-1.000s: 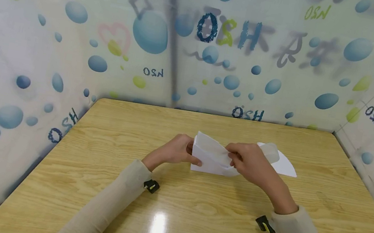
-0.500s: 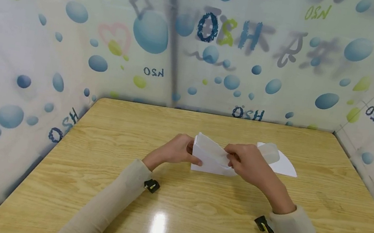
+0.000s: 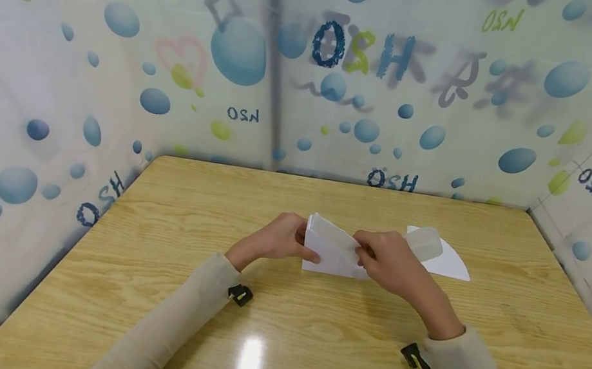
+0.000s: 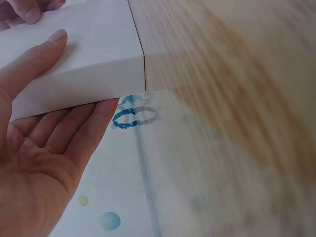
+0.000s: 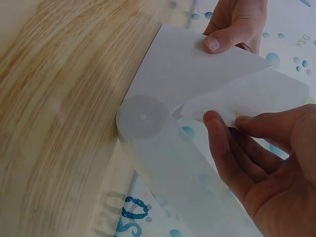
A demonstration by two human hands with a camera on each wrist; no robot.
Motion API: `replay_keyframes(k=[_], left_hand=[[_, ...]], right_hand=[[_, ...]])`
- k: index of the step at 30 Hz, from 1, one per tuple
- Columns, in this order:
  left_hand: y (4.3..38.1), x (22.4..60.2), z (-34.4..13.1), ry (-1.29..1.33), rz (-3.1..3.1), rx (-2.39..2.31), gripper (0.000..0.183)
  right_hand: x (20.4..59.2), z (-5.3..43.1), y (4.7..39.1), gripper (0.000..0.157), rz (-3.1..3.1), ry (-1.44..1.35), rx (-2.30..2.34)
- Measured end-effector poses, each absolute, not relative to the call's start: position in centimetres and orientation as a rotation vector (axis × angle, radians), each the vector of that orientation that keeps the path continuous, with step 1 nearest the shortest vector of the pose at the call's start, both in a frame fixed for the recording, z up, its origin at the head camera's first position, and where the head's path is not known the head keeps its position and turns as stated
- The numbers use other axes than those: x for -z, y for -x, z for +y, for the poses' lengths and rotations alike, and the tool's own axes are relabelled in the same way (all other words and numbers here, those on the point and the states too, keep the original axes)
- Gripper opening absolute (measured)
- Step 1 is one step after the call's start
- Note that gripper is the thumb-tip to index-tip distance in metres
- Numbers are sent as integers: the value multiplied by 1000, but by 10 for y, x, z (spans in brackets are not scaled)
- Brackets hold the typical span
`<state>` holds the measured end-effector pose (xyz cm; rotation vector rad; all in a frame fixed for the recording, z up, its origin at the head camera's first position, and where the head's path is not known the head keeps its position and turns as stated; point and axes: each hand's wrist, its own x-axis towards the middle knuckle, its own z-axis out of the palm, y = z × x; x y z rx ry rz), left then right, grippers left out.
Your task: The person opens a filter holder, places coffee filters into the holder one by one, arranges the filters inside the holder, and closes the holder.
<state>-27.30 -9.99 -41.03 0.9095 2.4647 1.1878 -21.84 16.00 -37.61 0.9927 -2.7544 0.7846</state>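
A flat white box (image 3: 332,256) stands on its edge at the middle of the wooden table. My left hand (image 3: 283,236) grips its left end; in the left wrist view the thumb lies on the face and the fingers go behind. From its top rises a translucent sheet (image 5: 252,94), slanting down to the right. My right hand (image 3: 385,258) pinches this sheet's edge between thumb and fingertips. In the right wrist view a translucent strip (image 5: 177,173) with a rounded, dotted end overlaps the box's corner. What is inside the box is hidden.
Behind my right hand, a translucent piece with rounded corners (image 3: 422,243) overlaps a white fan-shaped piece (image 3: 453,263); whether they join the box cannot be told. Printed cloth walls (image 3: 211,131) enclose the table (image 3: 177,334). A dark clip hangs at each cuff.
My right hand has shifted slightly left and down, and the translucent sheet has sunk a little into the white box. The left hand has stayed in place.
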Motion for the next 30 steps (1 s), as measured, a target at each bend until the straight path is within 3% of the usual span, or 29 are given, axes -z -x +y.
replay_keyframes(k=[11, 30], left_hand=[[274, 411, -100, -916, 2475, -1172, 38], [273, 411, -101, -903, 2480, -1169, 38]], right_hand=[[378, 158, 219, 13, -2789, -981, -774], [383, 155, 220, 20, -2831, -1020, -741]])
